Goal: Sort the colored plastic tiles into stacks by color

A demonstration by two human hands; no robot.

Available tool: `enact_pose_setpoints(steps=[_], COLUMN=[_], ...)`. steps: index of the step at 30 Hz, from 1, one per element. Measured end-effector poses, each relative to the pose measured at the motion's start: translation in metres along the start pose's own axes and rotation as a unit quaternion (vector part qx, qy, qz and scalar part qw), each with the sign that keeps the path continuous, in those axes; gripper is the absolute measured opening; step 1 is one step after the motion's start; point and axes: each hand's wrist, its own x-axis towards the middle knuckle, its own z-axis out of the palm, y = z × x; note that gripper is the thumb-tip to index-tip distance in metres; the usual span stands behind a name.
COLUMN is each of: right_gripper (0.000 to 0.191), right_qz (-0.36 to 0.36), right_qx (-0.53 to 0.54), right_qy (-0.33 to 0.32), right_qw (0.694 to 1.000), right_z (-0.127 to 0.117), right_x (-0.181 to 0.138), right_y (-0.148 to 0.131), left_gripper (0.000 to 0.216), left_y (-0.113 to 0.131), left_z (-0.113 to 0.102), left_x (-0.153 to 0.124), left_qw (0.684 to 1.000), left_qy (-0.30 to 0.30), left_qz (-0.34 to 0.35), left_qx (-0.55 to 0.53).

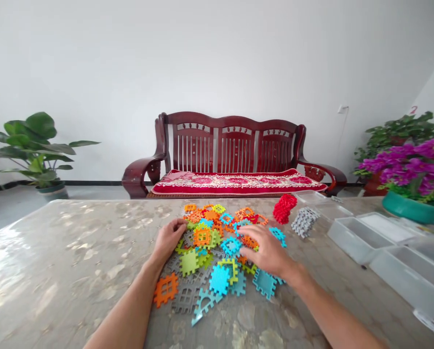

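Observation:
A pile of interlocking plastic building tiles (189, 262) in orange, green, blue and grey lies spread in front of me, many overlapping. My left hand (170, 237) rests against the pile's left edge, its fingers loosely bent around the outer pieces; I see nothing held in it. Over the right side of the heap, my right hand (265, 247) has its fingers apart, near a blue window tile (232, 246). Closest to me are an orange window tile (166, 290) and a blue triangular piece (205, 305).
To the right of the pile stand a red stack of pieces (284, 208) and a grey stack (305, 222). Clear plastic boxes (358, 237) line the table's right side, by a flower pot (415, 207). A wooden bench (234, 145) stands behind the table (74, 252).

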Motion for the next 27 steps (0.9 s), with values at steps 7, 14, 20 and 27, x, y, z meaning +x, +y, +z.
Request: enact_pose_setpoints(steps=[7,14,20,27], right_gripper=[0.074,0.039,0.027,0.032], right_qz=[-0.101,-0.064,-0.002,0.053], right_qx=[-0.046,-0.084,-0.101,-0.162], right_qy=[-0.17,-0.045,0.067,0.147], right_qw=[0.979,0.993,0.993,0.974], right_z=[0.043,0.048,0.033,0.021], right_x=[-0.021,-0.024,-0.007,-0.001], right_y=[-0.059,-0.038,-0.013,0.012], left_gripper=[0.03,0.028,0.033,0.037], left_y=[0.0,-0.001,0.004,0.004], left_z=[0.0,0.002,-0.001,-0.015], left_x=[0.0,0.0,-0.003,0.002], left_qw=[1.0,1.0,1.0,0.998], left_qy=[0.003,0.007,-0.012,-0.029], left_qz=[-0.001,0.003,0.018,-0.003], left_qx=[-0.003,-0.002,0.005,0.06])
